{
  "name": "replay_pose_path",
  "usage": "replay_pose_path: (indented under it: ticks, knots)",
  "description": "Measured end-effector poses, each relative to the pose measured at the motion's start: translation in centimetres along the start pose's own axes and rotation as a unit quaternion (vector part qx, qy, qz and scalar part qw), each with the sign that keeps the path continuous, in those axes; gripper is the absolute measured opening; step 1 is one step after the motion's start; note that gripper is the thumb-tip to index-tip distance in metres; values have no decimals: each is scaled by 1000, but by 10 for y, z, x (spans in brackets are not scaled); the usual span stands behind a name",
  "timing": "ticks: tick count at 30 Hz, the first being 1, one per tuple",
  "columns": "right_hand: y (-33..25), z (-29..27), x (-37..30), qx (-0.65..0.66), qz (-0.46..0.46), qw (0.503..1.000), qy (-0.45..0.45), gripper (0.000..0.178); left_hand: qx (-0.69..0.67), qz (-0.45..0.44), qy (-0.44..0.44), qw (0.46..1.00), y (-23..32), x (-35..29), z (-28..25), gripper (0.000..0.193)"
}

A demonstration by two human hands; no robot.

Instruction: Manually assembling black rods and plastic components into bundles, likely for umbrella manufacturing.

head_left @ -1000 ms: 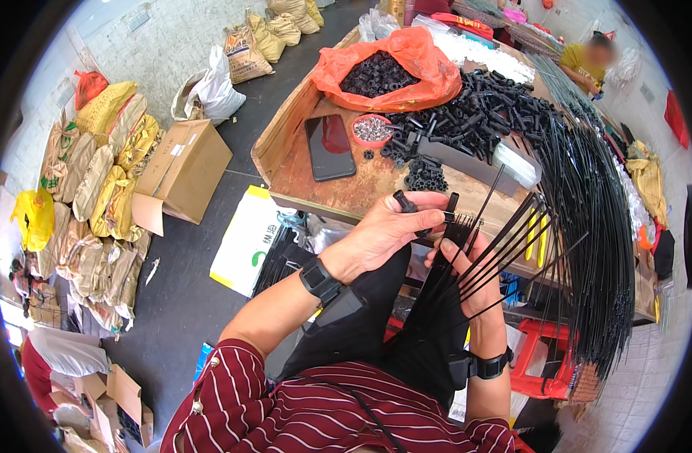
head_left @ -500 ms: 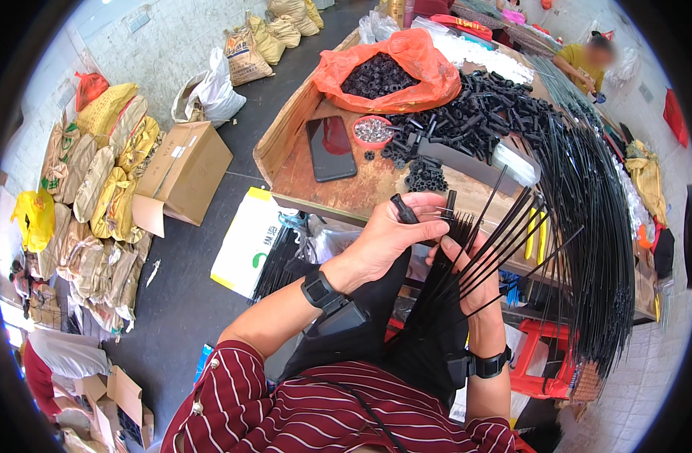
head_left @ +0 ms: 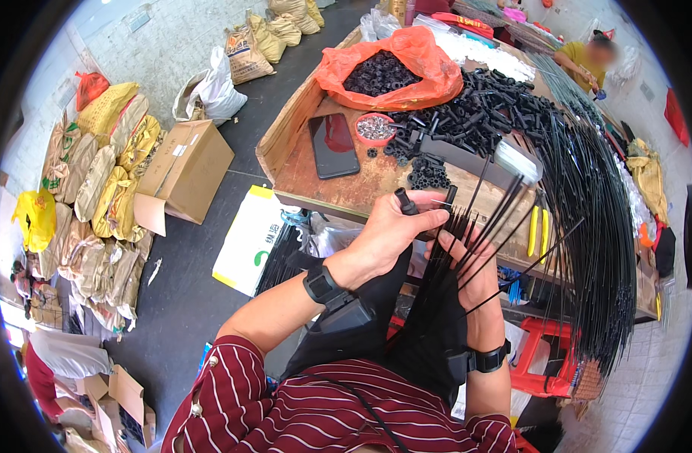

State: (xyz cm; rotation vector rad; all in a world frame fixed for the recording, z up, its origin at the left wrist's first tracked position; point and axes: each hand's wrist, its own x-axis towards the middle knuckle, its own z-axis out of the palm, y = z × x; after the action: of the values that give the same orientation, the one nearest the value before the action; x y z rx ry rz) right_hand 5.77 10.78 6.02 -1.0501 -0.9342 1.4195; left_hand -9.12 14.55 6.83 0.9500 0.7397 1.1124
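The left hand (head_left: 387, 234) grips a tube (head_left: 405, 202) left of the rods (head_left: 436, 273) clasped by the right hand (head_left: 479, 285), apparently mid-fitting (the next move likely calls for careful alignment).

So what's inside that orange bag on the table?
The orange bag holds a heap of small black parts. Only the top layer shows; anything beneath it is covered.

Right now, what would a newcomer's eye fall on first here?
Likely the orange bag of black parts, toward the far side of the table. Next, the long rods draped over the table's right side. Nearer, the right hand grips a bundle of thin rods, and the left hand holds a black tube.
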Motion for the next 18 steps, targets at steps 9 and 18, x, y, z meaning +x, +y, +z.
replay_pose_path:
  ticks: [9, 18]
  knots:
    - [9, 0, 1, 50, 1, 999, -16, 16, -80, -48, -28, 995, -6, 1, -7, 30]
    - [9, 3, 2, -19, -52, 998, 21, 15, -23, 49, 9, 999, -8, -2, -2, 28]
